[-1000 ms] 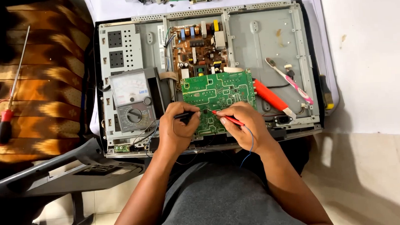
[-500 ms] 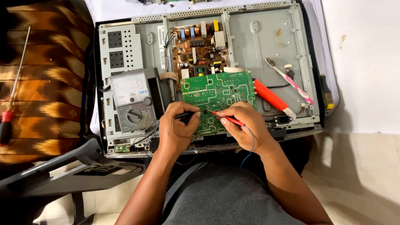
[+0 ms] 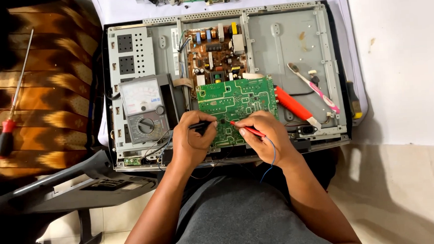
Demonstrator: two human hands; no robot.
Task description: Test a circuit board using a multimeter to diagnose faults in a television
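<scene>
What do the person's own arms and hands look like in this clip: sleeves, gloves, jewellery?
Both forearms are bare up to the frame's bottom edge, with no sleeves visible. The left hand and right hand wear no gloves; no rings, watch or bracelets show. The person wears a grey garment over the torso.

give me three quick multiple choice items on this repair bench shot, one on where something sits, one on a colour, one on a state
1. The analog meter lies where from the green circuit board?
A. to its left
B. to its right
C. on top of it

2. Colour of the probe in the right hand?
A. blue
B. red
C. white

3. The left hand is
A. empty
B. resting on the floor
C. holding a black probe

Answers: 1 A, the meter sits left of the board; 2 B, its shaft is red; 3 C, fingers grip the probe at the board.
</scene>
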